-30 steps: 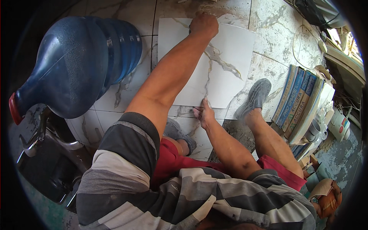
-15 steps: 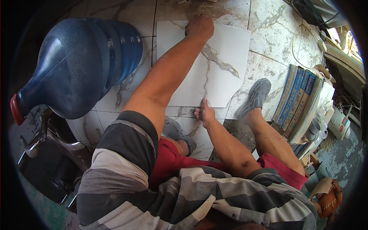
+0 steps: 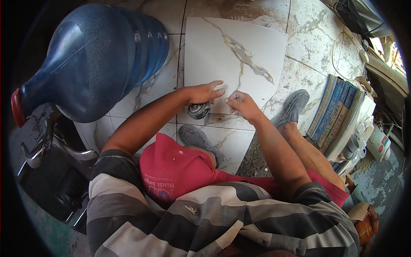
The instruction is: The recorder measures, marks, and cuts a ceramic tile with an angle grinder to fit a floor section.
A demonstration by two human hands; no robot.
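Note:
A white marble-patterned tile [image 3: 214, 51] with an angled right near corner lies on the floor before me. My left hand [image 3: 206, 92] is over its near edge, thumb and forefinger stretched out. Beneath the palm, a rounded black-and-grey tape measure [image 3: 199, 110] is held by the other fingers, which are mostly hidden. Close by on the right, my right hand [image 3: 243, 105] is closed in a pinch over the near part of the tile. Whatever is between its fingertips is too small to make out. A small gap separates the two hands.
A large blue water bottle [image 3: 98, 60] lies at the left, above a black metal-framed chair [image 3: 51, 180]. Upright boxes [image 3: 334, 111] stand at the right beside a cup and clutter. My grey shoes [image 3: 293, 105] flank the tile's near side; a cable [image 3: 334, 51] loops behind.
My left hand has come back from the tile's far edge to its near edge with the tape measure. My right hand has risen from the near edge, closing into a pinch.

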